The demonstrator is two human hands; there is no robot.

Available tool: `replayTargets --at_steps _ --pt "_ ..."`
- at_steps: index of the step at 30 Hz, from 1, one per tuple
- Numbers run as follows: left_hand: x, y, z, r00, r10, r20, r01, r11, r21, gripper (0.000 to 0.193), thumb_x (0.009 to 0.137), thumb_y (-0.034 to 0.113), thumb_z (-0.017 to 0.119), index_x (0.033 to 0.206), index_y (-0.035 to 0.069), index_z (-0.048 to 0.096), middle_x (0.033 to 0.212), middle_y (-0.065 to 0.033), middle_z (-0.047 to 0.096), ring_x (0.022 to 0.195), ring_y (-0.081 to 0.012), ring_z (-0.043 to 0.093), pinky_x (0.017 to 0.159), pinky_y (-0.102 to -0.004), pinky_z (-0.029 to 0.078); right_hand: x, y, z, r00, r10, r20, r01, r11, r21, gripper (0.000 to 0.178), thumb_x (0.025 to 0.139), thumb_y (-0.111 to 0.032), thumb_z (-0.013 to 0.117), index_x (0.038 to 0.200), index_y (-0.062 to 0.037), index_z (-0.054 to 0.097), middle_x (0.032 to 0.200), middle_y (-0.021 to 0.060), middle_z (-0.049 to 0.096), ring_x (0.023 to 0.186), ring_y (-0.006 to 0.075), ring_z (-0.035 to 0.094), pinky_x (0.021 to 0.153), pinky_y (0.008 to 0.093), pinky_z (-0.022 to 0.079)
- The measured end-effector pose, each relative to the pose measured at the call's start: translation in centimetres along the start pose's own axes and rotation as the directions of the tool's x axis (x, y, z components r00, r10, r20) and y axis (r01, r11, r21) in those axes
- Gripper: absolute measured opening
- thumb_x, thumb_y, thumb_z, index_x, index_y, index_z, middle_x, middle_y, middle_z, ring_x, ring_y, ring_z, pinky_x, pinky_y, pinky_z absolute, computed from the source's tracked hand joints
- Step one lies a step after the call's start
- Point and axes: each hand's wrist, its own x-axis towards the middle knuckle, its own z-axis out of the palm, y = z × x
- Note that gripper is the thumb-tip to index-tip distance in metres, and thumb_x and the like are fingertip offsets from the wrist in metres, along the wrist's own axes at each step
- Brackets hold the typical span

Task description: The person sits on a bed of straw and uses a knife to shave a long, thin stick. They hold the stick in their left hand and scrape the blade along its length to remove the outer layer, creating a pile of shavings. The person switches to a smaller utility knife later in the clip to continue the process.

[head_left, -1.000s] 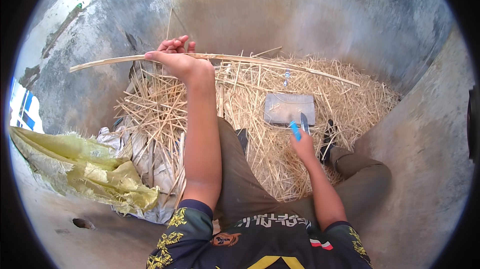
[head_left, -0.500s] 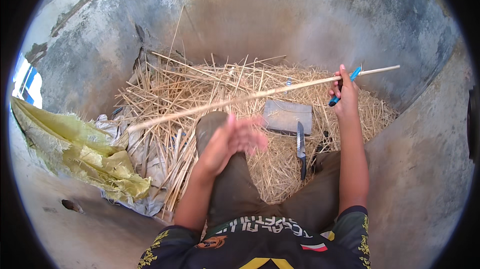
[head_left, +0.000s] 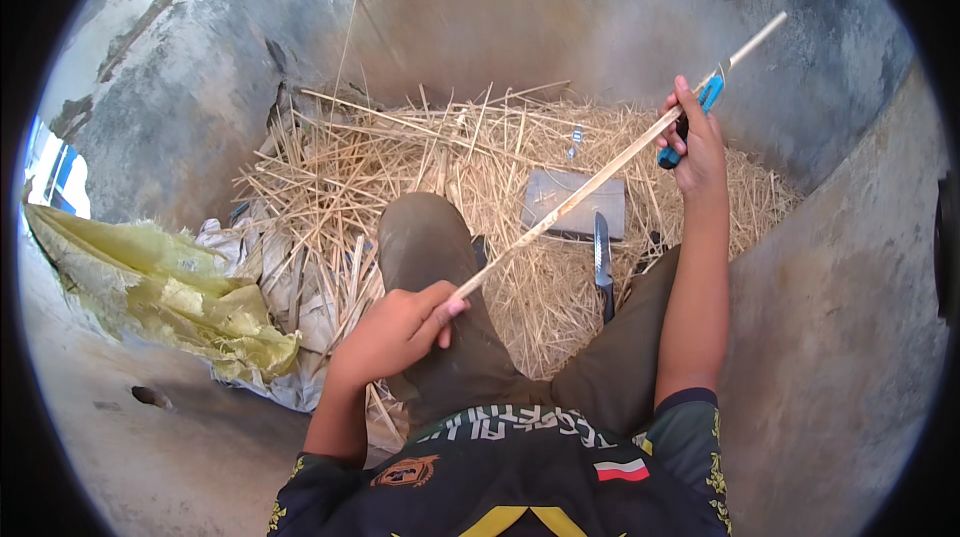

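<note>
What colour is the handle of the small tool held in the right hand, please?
Bright blue: the blue-handled small tool in the right hand, seen in the head view.

Dark short-sleeved jersey [head_left: 520,482] with yellow patterning; olive-brown trousers [head_left: 440,267].

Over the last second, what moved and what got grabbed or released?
The long pale stick passed from left hand alone to both hands: the right hand, with its blue-handled tool, took the far end and lifted it; the left hand dropped to the near end over the knee. The grey slab, knife and straw pile stayed.
</note>
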Motion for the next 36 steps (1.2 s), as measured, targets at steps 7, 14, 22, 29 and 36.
replayTargets --at_steps 7,14,22,29,36 --pt "1.6 -1.3 5.6 0.952 0.115 -0.282 -0.199 0.937 -0.287 0.021 0.104 0.021 0.050 0.099 0.004 0.061 0.064 0.0043 0.048 0.056 -0.0038 0.042 0.051 -0.0224 0.035 -0.5 0.9 0.3 0.980 -0.082 -0.182 0.047 0.981 -0.191 0.039 0.098 -0.042 0.059 0.084 -0.0052 0.061 0.063 -0.0017 0.051 0.048 0.0034 0.040 0.045 0.0205 0.039" --pt "2.6 -1.1 6.5 0.987 0.108 -0.118 -0.160 0.722 -0.673 0.028 0.105 0.017 0.046 0.130 0.005 0.049 0.070 0.0062 0.038 0.057 -0.0041 0.035 0.051 -0.0195 0.032 -1.3 2.7 1.1 0.995 -0.032 -0.092 -0.048 0.664 -0.746 0.034 0.094 -0.039 0.063 0.081 -0.0073 0.063 0.060 -0.0024 0.053 0.049 0.0044 0.046 0.044 0.0221 0.036" --pt "5.1 1.2 2.7 0.984 0.181 -0.004 -0.103 0.544 -0.833 0.045 0.100 0.010 0.050 0.144 0.004 0.038 0.079 -0.0012 0.043 0.060 -0.0067 0.041 0.051 -0.0200 0.037 -4.1 18.3 -3.0 0.715 0.688 -0.127 -0.185 0.011 -0.983 0.042 0.088 -0.037 0.063 0.100 0.0032 0.068 0.093 0.0223 0.070 0.092 0.0350 0.069 0.085 0.0447 0.053" --pt "9.3 0.5 -0.6 0.932 0.345 -0.113 -0.265 0.436 -0.860 0.052 0.103 0.048 0.038 0.100 -0.001 0.056 0.072 -0.0028 0.047 0.061 -0.0113 0.046 0.052 -0.0238 0.039 -16.5 31.2 -9.7 0.909 0.353 -0.220 -0.163 -0.182 -0.970 0.050 0.085 -0.045 0.069 0.098 0.0027 0.065 0.113 0.0229 0.063 0.105 0.0369 0.062 0.091 0.0455 0.050" --pt "11.6 3.5 -2.9 0.787 0.536 -0.306 -0.519 0.306 -0.798 0.068 0.097 0.068 0.034 0.118 0.005 0.045 0.079 -0.0036 0.051 0.067 -0.0117 0.049 0.057 -0.0236 0.040 -20.7 29.5 -13.5 0.773 -0.016 -0.634 -0.592 -0.376 -0.713 0.050 0.085 -0.029 0.071 0.122 -0.0044 0.047 0.127 0.0138 0.045 0.122 0.0329 0.044 0.098 0.0451 0.042"
